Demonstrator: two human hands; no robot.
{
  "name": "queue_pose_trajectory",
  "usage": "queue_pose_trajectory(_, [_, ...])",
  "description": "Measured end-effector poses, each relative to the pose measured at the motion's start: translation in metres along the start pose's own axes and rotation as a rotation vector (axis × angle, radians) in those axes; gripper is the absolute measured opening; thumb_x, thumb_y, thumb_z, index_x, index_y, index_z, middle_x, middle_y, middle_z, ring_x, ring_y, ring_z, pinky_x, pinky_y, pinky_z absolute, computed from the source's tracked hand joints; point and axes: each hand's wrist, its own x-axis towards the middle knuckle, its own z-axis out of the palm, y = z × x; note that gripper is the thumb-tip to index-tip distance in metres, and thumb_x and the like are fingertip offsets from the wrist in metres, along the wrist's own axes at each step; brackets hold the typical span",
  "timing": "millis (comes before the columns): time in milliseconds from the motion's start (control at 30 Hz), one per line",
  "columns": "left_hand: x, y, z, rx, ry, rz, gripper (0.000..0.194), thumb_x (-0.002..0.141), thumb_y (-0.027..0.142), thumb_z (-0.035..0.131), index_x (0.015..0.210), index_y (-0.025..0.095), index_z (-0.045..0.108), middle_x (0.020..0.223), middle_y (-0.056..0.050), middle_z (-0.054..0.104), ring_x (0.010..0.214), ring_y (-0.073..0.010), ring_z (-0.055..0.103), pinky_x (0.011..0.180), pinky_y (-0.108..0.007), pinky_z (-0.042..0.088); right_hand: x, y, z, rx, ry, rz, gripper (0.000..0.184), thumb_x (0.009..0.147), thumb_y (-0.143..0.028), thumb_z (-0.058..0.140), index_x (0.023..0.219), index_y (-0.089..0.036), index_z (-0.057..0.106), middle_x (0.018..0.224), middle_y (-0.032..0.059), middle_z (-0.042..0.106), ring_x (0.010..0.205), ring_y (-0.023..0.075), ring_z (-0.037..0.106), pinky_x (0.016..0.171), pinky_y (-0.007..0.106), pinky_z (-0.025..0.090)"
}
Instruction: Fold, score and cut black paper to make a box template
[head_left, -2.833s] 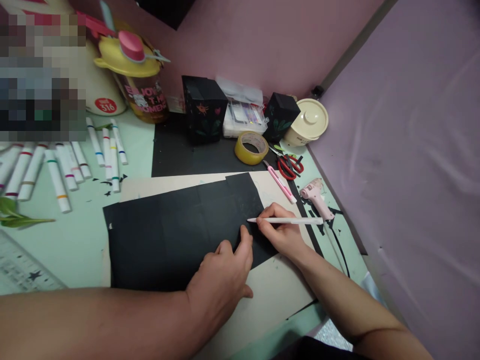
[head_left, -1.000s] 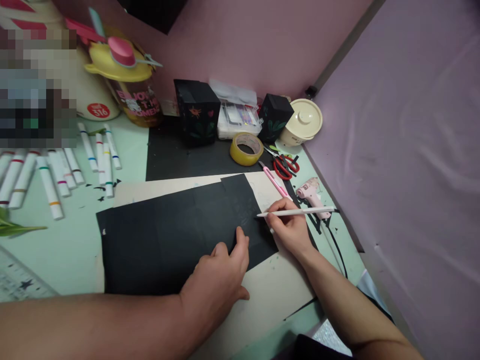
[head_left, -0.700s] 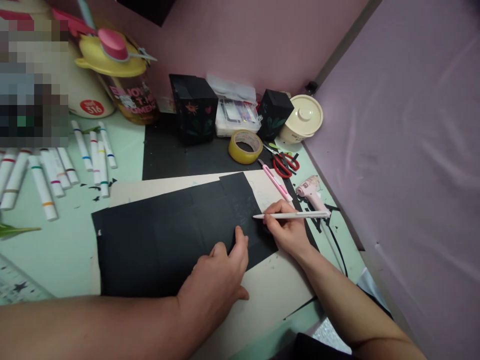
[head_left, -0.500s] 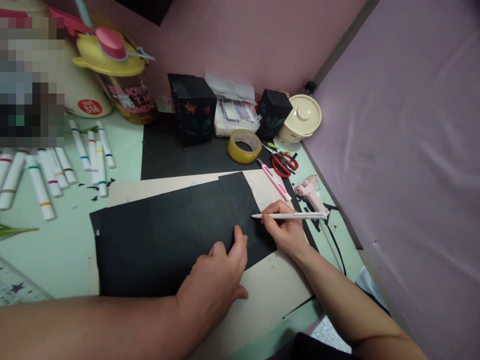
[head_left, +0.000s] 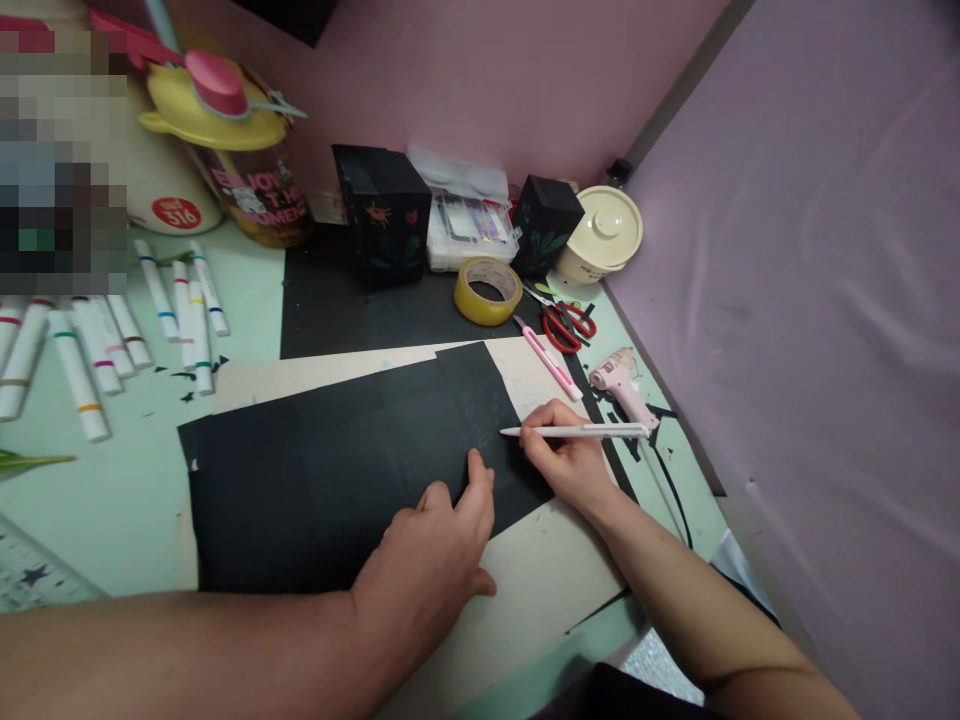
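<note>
A black paper sheet (head_left: 315, 470) lies at a slant over a pale board (head_left: 525, 560). My left hand (head_left: 435, 540) rests on the sheet's lower right part, index finger stretched out and thumb apart. In my right hand (head_left: 570, 455) is a white pen (head_left: 592, 431), held in a writing grip at the sheet's right edge. The pen's tip is at the black surface, just above and right of my left index fingertip. Faint pale marks show on the paper near the tip. Whether the tip touches the paper I cannot tell.
Beyond the sheet are a tape roll (head_left: 487, 291), red-handled scissors (head_left: 568, 327), a pink craft knife (head_left: 550, 360) and a glue gun (head_left: 626, 388). Two black boxes (head_left: 384, 215) stand behind. Several markers (head_left: 81, 375) and a ruler (head_left: 45, 570) lie left. A lidded cream pot (head_left: 600, 235) stands back right.
The pen in my right hand shifted right and lifted slightly, then came back a little left. More faint marks show on the black paper. My left hand stays put; the view has drifted.
</note>
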Motion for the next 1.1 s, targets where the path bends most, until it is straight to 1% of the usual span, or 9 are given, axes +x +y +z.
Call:
queue_pose_trajectory(200, [-0.0015, -0.0008, -0.0003, 0.006, -0.002, -0.007, 0.087, 0.076, 0.063, 0.069, 0.145, 0.015, 0.048, 0.152, -0.016, 0.041, 0.074, -0.0219, 0.062, 0.044, -0.028, 0.055, 0.0007, 0.0007, 0.0010, -0.017, 0.013, -0.011, 0.013, 0.084, -0.019, 0.059, 0.072, -0.022, 0.055, 0.066, -0.0022, 0.058, 0.060, 0.0134, 0.053, 0.057, 0.028, 0.041])
queue_pose_trajectory(367, [-0.0023, -0.0012, -0.0003, -0.006, 0.000, -0.011, 0.087, 0.076, 0.063, 0.070, 0.145, 0.016, 0.047, 0.151, -0.017, 0.042, 0.075, -0.0219, 0.063, 0.044, -0.027, 0.054, 0.0013, 0.0009, 0.0019, -0.055, 0.094, -0.004, 0.015, 0.084, -0.020, 0.058, 0.070, -0.023, 0.053, 0.064, -0.0028, 0.055, 0.060, 0.0138, 0.050, 0.057, 0.028, 0.040])
queue_pose_trajectory(600, [-0.0019, 0.0005, 0.0018, -0.018, 0.010, -0.016, 0.087, 0.075, 0.064, 0.070, 0.145, 0.017, 0.048, 0.151, -0.018, 0.041, 0.075, -0.0223, 0.063, 0.045, -0.028, 0.055, 0.0000, 0.0023, 0.0014, -0.031, 0.103, 0.023, 0.015, 0.084, -0.019, 0.058, 0.070, -0.023, 0.054, 0.064, -0.0029, 0.055, 0.060, 0.0136, 0.050, 0.057, 0.028, 0.040])
queue_pose_trajectory(667, [-0.0014, 0.0006, 0.0018, -0.015, 0.006, -0.015, 0.088, 0.075, 0.064, 0.070, 0.145, 0.017, 0.047, 0.152, -0.018, 0.041, 0.076, -0.0227, 0.064, 0.045, -0.028, 0.055, -0.0005, 0.0028, 0.0008, -0.010, 0.098, 0.029, 0.015, 0.084, -0.019, 0.058, 0.070, -0.023, 0.054, 0.064, -0.0028, 0.055, 0.060, 0.0136, 0.051, 0.058, 0.028, 0.041])
queue_pose_trajectory(867, [-0.0010, -0.0001, 0.0003, -0.005, -0.001, -0.004, 0.087, 0.076, 0.064, 0.068, 0.145, 0.014, 0.048, 0.152, -0.017, 0.040, 0.075, -0.0225, 0.063, 0.044, -0.028, 0.055, -0.0013, 0.0031, 0.0002, 0.030, 0.024, 0.011, 0.015, 0.085, -0.019, 0.058, 0.071, -0.023, 0.054, 0.065, -0.0021, 0.058, 0.060, 0.0139, 0.053, 0.059, 0.028, 0.042])
queue_pose_trajectory(1100, [-0.0009, 0.0009, 0.0003, -0.019, 0.011, -0.018, 0.087, 0.074, 0.064, 0.071, 0.143, 0.015, 0.050, 0.151, -0.017, 0.042, 0.074, -0.0218, 0.063, 0.044, -0.029, 0.056, -0.0018, 0.0037, 0.0003, 0.039, 0.004, -0.004, 0.014, 0.084, -0.019, 0.059, 0.071, -0.023, 0.056, 0.067, -0.0016, 0.059, 0.061, 0.0144, 0.054, 0.059, 0.029, 0.043])
